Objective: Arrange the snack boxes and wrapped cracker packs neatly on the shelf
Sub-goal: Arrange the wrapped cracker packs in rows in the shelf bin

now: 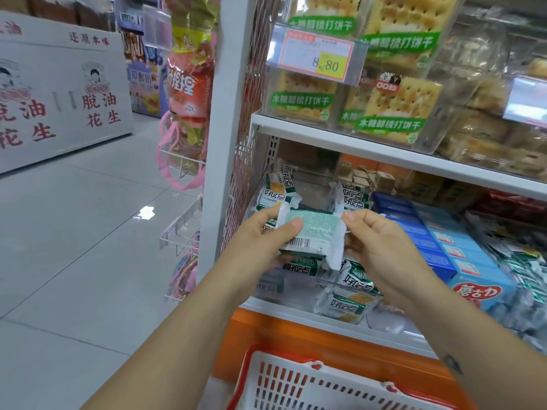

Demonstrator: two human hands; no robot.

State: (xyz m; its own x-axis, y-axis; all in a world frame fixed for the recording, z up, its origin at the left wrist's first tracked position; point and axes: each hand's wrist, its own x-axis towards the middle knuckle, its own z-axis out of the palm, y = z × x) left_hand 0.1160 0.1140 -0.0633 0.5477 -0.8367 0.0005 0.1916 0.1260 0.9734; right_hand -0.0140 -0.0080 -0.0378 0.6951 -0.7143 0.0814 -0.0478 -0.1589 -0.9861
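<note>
At the white metal shelf [325, 137], one cracker pack is held ready for placing.
The lower tier carries a row of light-blue cardboard snack boxes [461, 255] lined up on the right. At its left end is a clear-fronted compartment [299, 297] where green-and-white wrapped cracker packs [352, 303] lie tumbled at all angles. Just above that heap is the pale-green foil pack [307, 232], barcode side towards the camera. The left hand [260, 235] grips its left end, thumb on top and fingers curled beneath; the right hand [379, 247] pinches the crimped white right end. To do this well, I judge the pack should be turned printed face up, squared to the shelf front and laid flat beside the others, not dropped on the heap; a hard squeeze could crack the crackers.
</note>
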